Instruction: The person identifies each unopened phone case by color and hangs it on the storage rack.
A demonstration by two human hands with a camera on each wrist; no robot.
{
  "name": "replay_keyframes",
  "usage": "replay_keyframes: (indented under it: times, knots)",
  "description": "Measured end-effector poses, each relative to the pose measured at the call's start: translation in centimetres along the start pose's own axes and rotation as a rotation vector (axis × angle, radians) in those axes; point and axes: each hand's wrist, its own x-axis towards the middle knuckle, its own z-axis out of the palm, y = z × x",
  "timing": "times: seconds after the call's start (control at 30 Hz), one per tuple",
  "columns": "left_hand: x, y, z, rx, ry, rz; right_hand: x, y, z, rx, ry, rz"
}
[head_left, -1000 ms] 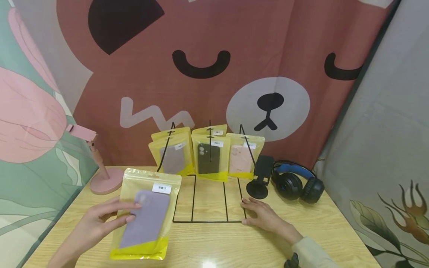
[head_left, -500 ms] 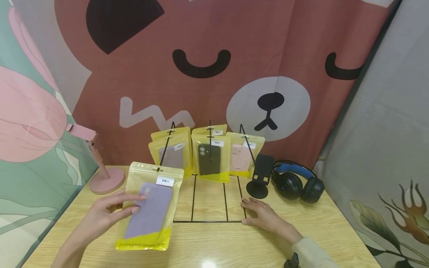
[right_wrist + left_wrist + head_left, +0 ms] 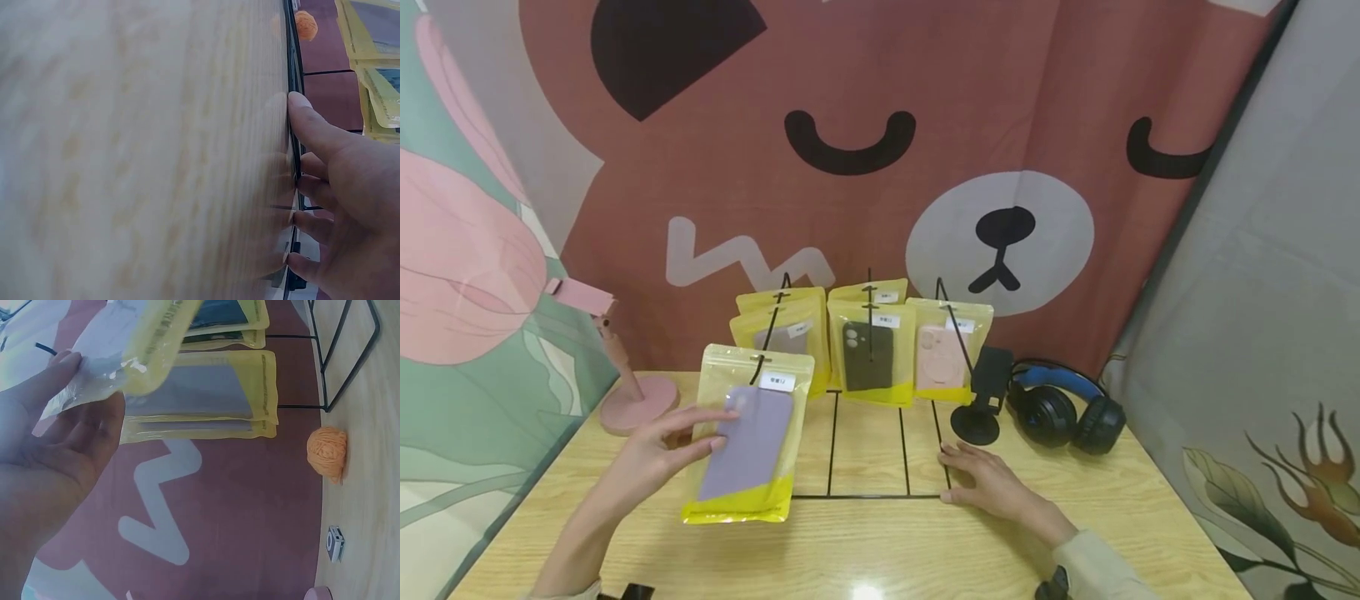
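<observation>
My left hand (image 3: 643, 454) pinches the left edge of a yellow zip bag (image 3: 737, 510), thumb and fingers on its front. Inside is a purple phone case (image 3: 752, 442); a white label sits near the top. The bag's hang hole is at the front end of the left hook of a black wire display rack (image 3: 865, 497), and the hook tip shows in front of the bag. Farther back, several similar bags hang, among them one with a black case (image 3: 868, 357) and one with a pink case (image 3: 938, 357). My right hand (image 3: 988, 483) rests its fingertips on the rack's right base edge.
A pink stand (image 3: 638, 406) is at the left rear of the table. A black phone stand (image 3: 988, 392) and headphones (image 3: 1063, 412) are right of the rack. The left wrist view shows an orange yarn ball (image 3: 327, 453) and a small device (image 3: 335, 544).
My left hand has moved the bag forward, up and slightly right, to the left hook's tip. The right hand stays on the rack's base.
</observation>
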Motion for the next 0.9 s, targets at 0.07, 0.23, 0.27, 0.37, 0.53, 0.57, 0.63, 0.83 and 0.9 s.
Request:
replay_keyframes:
  times: [0.07, 0.23, 0.27, 0.37, 0.53, 0.57, 0.63, 0.83, 0.9]
  knots:
    - [0.7, -0.3, 0.1, 0.007, -0.011, -0.025, 0.0, -0.1, 0.0, 0.006, -0.002, 0.004]
    - [2.4, -1.4, 0.3, 0.013, -0.031, -0.060, -0.1, -0.4, -0.1, 0.011, -0.004, 0.021]
    - [2.7, -1.6, 0.4, 0.010, -0.030, -0.061, -0.1, -0.4, -0.1, 0.012, -0.003, 0.020]
    - [3.5, -2.3, 0.5, 0.025, -0.018, -0.073, 0.0, -0.5, -0.1, 0.012, -0.007, 0.023]
    - [4.5, -3.2, 0.8, 0.005, -0.023, -0.145, 0.1, -0.5, -0.2, 0.011, -0.019, 0.025]
    - [4.7, -3.4, 0.8, -0.007, -0.027, -0.161, 0.1, -0.5, -0.2, 0.010, -0.019, 0.025]
    - [5.0, -3.7, 0.9, -0.028, -0.032, -0.189, 0.1, -0.5, -0.1, 0.007, -0.017, 0.023]
    - [5.5, -4.2, 1.2, -0.086, -0.019, -0.219, 0.1, -0.4, 0.0, 0.004, -0.014, 0.015]
    - [5.3, -4.4, 1.3, -0.083, -0.007, -0.222, 0.2, -0.4, 0.1, 0.014, -0.022, 0.017]
